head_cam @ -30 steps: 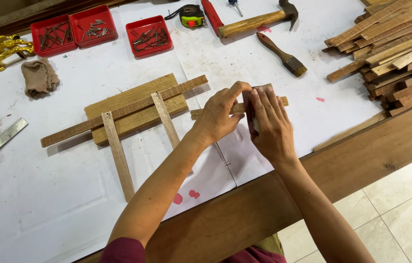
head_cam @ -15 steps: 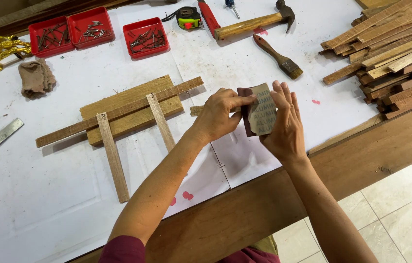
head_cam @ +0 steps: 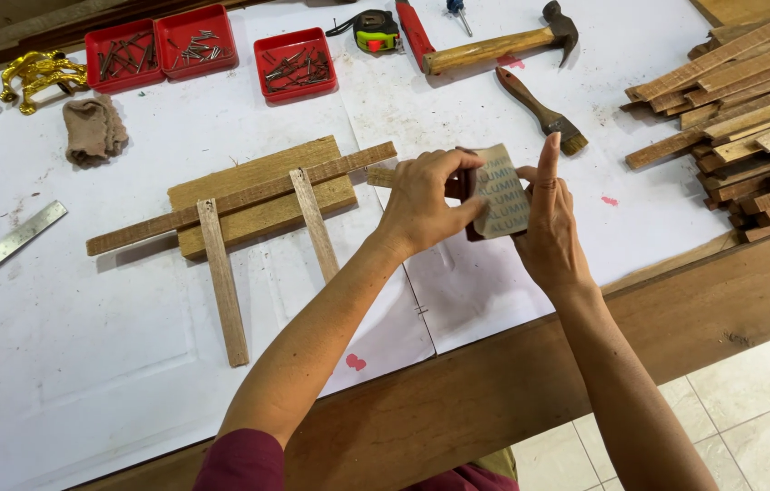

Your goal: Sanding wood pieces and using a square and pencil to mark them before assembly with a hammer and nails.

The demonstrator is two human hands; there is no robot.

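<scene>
Sandpaper [head_cam: 499, 189] sits wrapped around a small dark block [head_cam: 468, 186], held above the white sheet [head_cam: 494, 282] near the bench's front edge. Our left hand [head_cam: 423, 195] pinches the block, thumb under and fingers curled over its top; our right hand [head_cam: 544, 223] presses its palm against the paper's pale, printed back, index finger straight up, the other fingers hidden behind. We judge the paper light, limp and gritty on its hidden face, so it grips well but creases easily; the block gives it stiffness, and the block's edges are the place to hold. Just beside the left hand lies a rough frame [head_cam: 248, 205] of thin slats. A brush [head_cam: 539, 109] and hammer [head_cam: 494, 45] lie beyond.
</scene>
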